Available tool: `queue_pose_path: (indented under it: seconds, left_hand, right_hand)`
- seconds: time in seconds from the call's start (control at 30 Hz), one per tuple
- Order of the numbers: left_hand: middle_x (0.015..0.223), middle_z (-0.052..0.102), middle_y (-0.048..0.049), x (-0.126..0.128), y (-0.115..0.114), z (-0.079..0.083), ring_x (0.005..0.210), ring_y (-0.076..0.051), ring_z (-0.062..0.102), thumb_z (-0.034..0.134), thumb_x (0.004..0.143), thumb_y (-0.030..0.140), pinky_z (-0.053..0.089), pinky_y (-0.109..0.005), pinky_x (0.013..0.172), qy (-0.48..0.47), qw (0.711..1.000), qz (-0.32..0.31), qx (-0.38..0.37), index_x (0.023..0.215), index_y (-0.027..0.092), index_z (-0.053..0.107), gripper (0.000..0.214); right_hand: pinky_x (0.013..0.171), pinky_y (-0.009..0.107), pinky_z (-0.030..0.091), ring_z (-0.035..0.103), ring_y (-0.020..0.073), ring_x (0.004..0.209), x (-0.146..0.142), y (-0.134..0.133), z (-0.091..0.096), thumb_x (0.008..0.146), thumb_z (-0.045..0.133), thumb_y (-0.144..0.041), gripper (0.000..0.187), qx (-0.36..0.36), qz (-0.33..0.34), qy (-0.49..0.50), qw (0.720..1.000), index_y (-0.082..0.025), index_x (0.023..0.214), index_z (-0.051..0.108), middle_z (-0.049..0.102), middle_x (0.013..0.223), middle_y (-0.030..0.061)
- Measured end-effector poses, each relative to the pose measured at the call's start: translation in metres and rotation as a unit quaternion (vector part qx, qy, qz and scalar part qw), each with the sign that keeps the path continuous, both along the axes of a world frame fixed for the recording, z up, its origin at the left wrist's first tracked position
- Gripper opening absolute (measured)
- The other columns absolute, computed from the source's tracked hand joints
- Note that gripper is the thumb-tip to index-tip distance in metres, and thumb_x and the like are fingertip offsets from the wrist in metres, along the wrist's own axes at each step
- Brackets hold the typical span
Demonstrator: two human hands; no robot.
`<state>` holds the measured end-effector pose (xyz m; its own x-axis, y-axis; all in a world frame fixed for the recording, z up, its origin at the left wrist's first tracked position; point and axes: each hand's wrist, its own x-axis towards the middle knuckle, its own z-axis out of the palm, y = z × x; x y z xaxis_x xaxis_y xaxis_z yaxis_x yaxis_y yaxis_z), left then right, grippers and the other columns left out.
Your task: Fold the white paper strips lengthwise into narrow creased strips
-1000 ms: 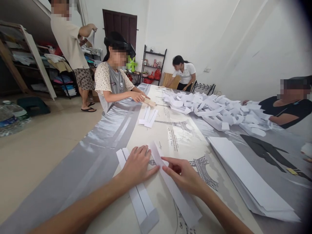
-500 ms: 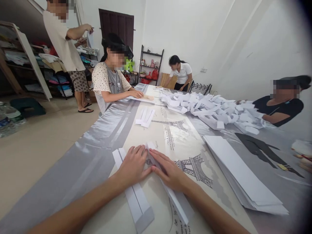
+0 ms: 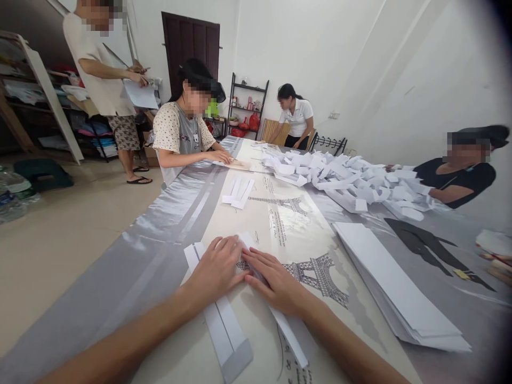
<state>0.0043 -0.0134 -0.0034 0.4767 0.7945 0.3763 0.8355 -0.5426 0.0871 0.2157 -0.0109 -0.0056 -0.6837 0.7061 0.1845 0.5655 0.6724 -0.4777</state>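
pressing down on a long white paper strip (image 3: 291, 341) with left hand (image 3: 218, 269) and right hand (image 3: 276, 282), palms flat, fingers stretched out and gripping nothing. lies slantwise on the printed tablecloth (image 3: 316, 269), just beside a folded strip (image 3: 228, 333) under the left wrist. probably a crease beneath the palms, though hidden. line the edges up, press firmly, slide outward along the fold without skewing.

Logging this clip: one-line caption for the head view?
Left hand and right hand lie flat on a white paper strip on the printed tablecloth, beside a folded strip.
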Motion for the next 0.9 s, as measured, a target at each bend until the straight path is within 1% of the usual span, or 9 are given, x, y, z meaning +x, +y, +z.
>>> queue_pose_path:
  seconds: [0.07, 0.13, 0.23, 0.3, 0.4, 0.5, 0.7, 0.8, 0.9]
  left_hand:
    - [0.145, 0.055, -0.0187, 0.000, 0.000, -0.004, 0.139, -0.031, 0.049, 0.057, 0.099, 0.037, 0.038, -0.046, 0.114, 0.012, 0.999, -0.036, -0.006, 0.134, 0.012, 0.051, 0.043]
    - [0.151, 0.050, -0.0199, -0.001, 0.001, -0.010, 0.144, -0.029, 0.044, 0.051, 0.103, 0.036, 0.036, -0.044, 0.117, 0.016, 0.998, -0.054, -0.021, 0.143, 0.010, 0.045, 0.048]
    - [0.156, 0.045, -0.0203, -0.003, 0.003, -0.017, 0.147, -0.029, 0.041, 0.046, 0.104, 0.041, 0.035, -0.044, 0.119, 0.007, 0.998, -0.053, -0.038, 0.150, 0.009, 0.039, 0.056]
    - [0.157, 0.044, -0.0190, -0.004, 0.004, -0.019, 0.147, -0.028, 0.040, 0.045, 0.105, 0.043, 0.035, -0.044, 0.119, -0.004, 0.998, -0.053, -0.046, 0.152, 0.010, 0.037, 0.058]
    - [0.157, 0.044, -0.0168, -0.004, 0.005, -0.017, 0.147, -0.027, 0.040, 0.044, 0.105, 0.045, 0.035, -0.044, 0.119, -0.011, 0.997, -0.054, -0.062, 0.153, 0.012, 0.037, 0.059]
    - [0.157, 0.044, -0.0169, -0.003, 0.005, -0.013, 0.148, -0.027, 0.040, 0.046, 0.105, 0.045, 0.034, -0.043, 0.120, -0.010, 0.996, -0.051, -0.072, 0.153, 0.011, 0.037, 0.060]
    - [0.155, 0.047, -0.0173, -0.004, 0.005, -0.011, 0.145, -0.027, 0.043, 0.046, 0.104, 0.047, 0.035, -0.042, 0.118, -0.015, 0.996, -0.053, -0.073, 0.152, 0.010, 0.039, 0.060]
    - [0.152, 0.051, -0.0145, -0.006, 0.009, -0.011, 0.142, -0.025, 0.047, 0.040, 0.107, 0.044, 0.037, -0.041, 0.116, -0.028, 0.996, -0.058, -0.066, 0.150, 0.013, 0.041, 0.053]
    - [0.146, 0.058, -0.0111, -0.007, 0.014, -0.011, 0.137, -0.022, 0.051, 0.029, 0.110, 0.033, 0.039, -0.041, 0.113, -0.029, 0.996, -0.067, -0.053, 0.145, 0.016, 0.048, 0.043]
  right_hand:
    - [0.125, 0.046, 0.030, 0.031, 0.0228, 0.152, 0.000, 0.000, 0.001, 0.107, 0.042, -0.044, 0.056, 0.004, 0.001, -0.001, 1.000, -0.019, 0.157, 0.038, 0.040, 0.162, 0.0061]
    - [0.125, 0.045, 0.031, 0.032, 0.0225, 0.152, -0.001, 0.001, 0.001, 0.107, 0.043, -0.043, 0.057, 0.009, 0.004, 0.003, 1.000, -0.018, 0.157, 0.037, 0.040, 0.162, 0.0069]
    - [0.125, 0.044, 0.031, 0.032, 0.0216, 0.152, -0.001, 0.000, 0.001, 0.107, 0.043, -0.042, 0.057, 0.012, 0.009, 0.005, 1.000, -0.019, 0.158, 0.036, 0.039, 0.162, 0.0063]
    - [0.125, 0.044, 0.031, 0.031, 0.0212, 0.152, -0.001, 0.000, 0.000, 0.107, 0.042, -0.042, 0.057, 0.013, 0.011, 0.003, 1.000, -0.019, 0.158, 0.035, 0.039, 0.162, 0.0059]
    - [0.125, 0.044, 0.031, 0.031, 0.0213, 0.152, 0.001, 0.000, -0.002, 0.107, 0.043, -0.042, 0.057, 0.020, 0.016, 0.008, 1.000, -0.020, 0.159, 0.034, 0.037, 0.163, 0.0054]
    - [0.125, 0.045, 0.031, 0.030, 0.0218, 0.152, 0.002, 0.000, -0.003, 0.106, 0.044, -0.042, 0.058, 0.023, 0.018, 0.013, 0.999, -0.022, 0.160, 0.032, 0.035, 0.164, 0.0050]
    - [0.125, 0.047, 0.031, 0.030, 0.0232, 0.152, 0.001, 0.002, -0.004, 0.106, 0.047, -0.040, 0.059, 0.021, 0.019, 0.013, 1.000, -0.021, 0.160, 0.032, 0.036, 0.163, 0.0069]
    - [0.124, 0.047, 0.034, 0.032, 0.0243, 0.152, 0.003, 0.001, -0.003, 0.106, 0.046, -0.040, 0.057, 0.019, 0.008, 0.010, 1.000, -0.021, 0.158, 0.036, 0.036, 0.163, 0.0071]
    - [0.121, 0.046, 0.039, 0.037, 0.0240, 0.149, 0.010, -0.007, -0.001, 0.108, 0.040, -0.038, 0.050, 0.014, -0.012, -0.002, 1.000, -0.022, 0.155, 0.042, 0.038, 0.162, 0.0052]
